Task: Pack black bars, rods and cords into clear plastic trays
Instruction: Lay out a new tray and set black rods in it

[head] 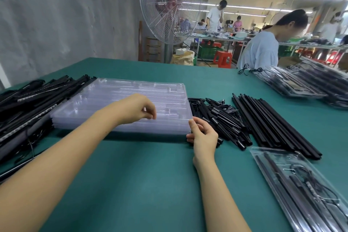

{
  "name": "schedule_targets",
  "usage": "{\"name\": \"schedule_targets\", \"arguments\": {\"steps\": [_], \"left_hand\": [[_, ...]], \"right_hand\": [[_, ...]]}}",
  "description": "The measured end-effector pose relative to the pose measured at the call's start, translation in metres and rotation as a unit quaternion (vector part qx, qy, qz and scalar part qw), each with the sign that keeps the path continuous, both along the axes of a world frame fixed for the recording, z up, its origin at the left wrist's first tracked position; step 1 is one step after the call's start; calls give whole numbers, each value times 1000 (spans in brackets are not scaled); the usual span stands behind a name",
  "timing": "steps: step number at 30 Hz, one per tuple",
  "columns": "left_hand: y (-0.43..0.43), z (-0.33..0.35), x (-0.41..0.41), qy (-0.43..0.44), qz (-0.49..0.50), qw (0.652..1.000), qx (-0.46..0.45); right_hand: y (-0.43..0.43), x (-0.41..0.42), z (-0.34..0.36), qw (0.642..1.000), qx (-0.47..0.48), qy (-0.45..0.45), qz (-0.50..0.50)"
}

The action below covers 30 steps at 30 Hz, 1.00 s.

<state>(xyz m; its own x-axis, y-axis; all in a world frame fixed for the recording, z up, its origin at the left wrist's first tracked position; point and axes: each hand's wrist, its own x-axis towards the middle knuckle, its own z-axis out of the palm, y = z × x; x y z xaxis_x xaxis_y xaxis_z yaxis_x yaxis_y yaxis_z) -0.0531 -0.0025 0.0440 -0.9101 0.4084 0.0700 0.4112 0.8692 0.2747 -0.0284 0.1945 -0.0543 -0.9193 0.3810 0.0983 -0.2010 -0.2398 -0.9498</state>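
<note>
Head view: at frame centre, the left hand's (137, 108) fingers pinch the near edge of the stack of clear trays (131, 92) on the green counter (131, 175). The right hand (202, 135) grips the stack's near right corner. Black rods (226, 118) lie just right of it.

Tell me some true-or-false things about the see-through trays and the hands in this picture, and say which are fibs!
1. The stack of clear plastic trays lies on a green table. True.
2. The left hand holds a black rod. False: it holds no rod; it is at the stack's front edge.
3. The right hand grips the stack's near right corner. True.
4. The single clear tray at lower right is empty. False: black bars and a cord lie in it.
</note>
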Motion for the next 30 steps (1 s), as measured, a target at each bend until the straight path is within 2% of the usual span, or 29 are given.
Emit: {"name": "schedule_targets", "arguments": {"steps": [5,10,14,19,23,30], "left_hand": [[9,-3,2,36,-9,994,-106],[5,-2,5,52,-43,993,-101],[8,-3,6,80,-56,986,-137],[8,-7,5,90,-48,987,-126],[6,-9,1,65,-39,993,-87],[6,-11,-3,49,-27,995,-77]], "right_hand": [[0,-1,-1,1000,-5,-2,5],[-2,-2,-1,1000,11,1,-4],[-2,-2,-1,1000,16,5,-4],[-1,-2,-2,1000,17,1,-3],[-1,-2,-3,1000,-2,6,2],[1,0,-1,999,-35,10,23]]}}
